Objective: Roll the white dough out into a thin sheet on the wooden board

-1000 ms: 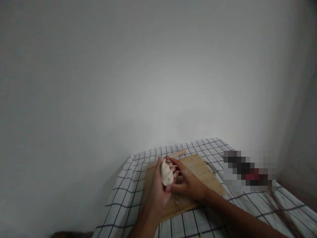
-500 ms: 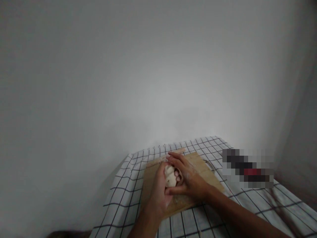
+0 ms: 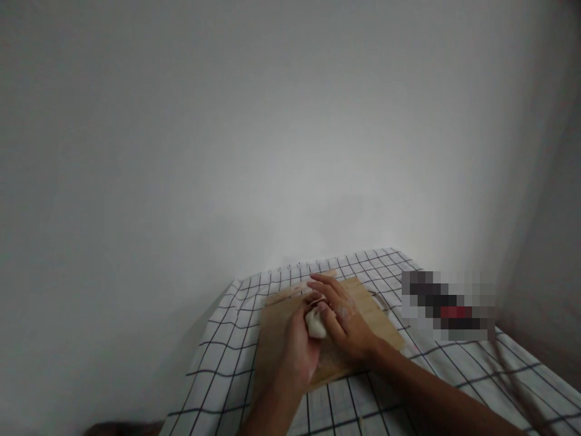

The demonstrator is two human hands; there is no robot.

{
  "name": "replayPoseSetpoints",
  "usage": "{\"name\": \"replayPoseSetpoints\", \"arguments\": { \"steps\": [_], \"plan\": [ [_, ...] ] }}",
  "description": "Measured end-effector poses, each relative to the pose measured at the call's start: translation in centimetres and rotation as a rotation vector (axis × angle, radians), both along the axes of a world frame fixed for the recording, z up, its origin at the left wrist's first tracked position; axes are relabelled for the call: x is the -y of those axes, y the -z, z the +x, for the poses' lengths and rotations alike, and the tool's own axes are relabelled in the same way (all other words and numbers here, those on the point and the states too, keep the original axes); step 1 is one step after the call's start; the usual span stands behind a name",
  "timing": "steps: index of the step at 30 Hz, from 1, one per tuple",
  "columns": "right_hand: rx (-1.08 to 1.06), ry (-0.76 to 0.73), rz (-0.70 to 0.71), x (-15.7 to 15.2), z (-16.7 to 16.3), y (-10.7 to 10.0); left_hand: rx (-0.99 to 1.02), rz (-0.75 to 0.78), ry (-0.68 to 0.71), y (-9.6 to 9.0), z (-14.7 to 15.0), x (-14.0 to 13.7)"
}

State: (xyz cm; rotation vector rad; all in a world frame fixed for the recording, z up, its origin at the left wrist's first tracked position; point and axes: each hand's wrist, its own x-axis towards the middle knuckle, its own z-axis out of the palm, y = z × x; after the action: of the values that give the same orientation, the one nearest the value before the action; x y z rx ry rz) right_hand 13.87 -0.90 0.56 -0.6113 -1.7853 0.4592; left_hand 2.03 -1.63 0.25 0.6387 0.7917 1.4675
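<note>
A pale lump of dough [image 3: 316, 324] is pressed between my two hands, over a wooden board [image 3: 372, 312]. My left hand [image 3: 300, 348] is cupped around its left and lower side, closed on it. From the right, my right hand [image 3: 347, 318] covers part of the lump, its thumb laid across the dough and its other fingers reaching over the top. White powder marks the back of the right hand. Much of the dough is hidden by the fingers.
A light wooden rolling pin [image 3: 285, 293] lies along the board's far edge. Beneath is a black-and-white checked tablecloth [image 3: 222, 363]. A round rim [image 3: 380, 301] shows right of the board. A blurred-out patch [image 3: 447, 306] covers something farther right. A pale wall [image 3: 290, 133] stands behind.
My right thumb has moved up from below the dough to lie across it. The hands have closed in, so less dough shows and its opening with small pinkish bits is now covered.
</note>
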Motion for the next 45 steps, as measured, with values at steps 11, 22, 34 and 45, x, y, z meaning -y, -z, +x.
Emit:
{"name": "replayPoseSetpoints", "arguments": {
  "steps": [11,22,34,45],
  "plan": [
    [-0.099,0.152,-0.173,-3.2,1.5,0.9,-0.411,0.164,0.023,-1.4,-0.3,0.6],
    [-0.12,0.116,-0.223,-5.5,1.6,3.0,-0.571,0.335,-0.119,-0.5,-0.2,-0.6],
    [-0.148,0.137,-0.295,-6.4,1.8,3.5,-1.184,0.524,0.091,-1.0,-1.5,-3.6],
    [-0.162,0.108,-0.407,-6.2,2.0,3.0,-1.584,0.494,-0.044,0.6,-1.9,-0.7]
  ]
}}
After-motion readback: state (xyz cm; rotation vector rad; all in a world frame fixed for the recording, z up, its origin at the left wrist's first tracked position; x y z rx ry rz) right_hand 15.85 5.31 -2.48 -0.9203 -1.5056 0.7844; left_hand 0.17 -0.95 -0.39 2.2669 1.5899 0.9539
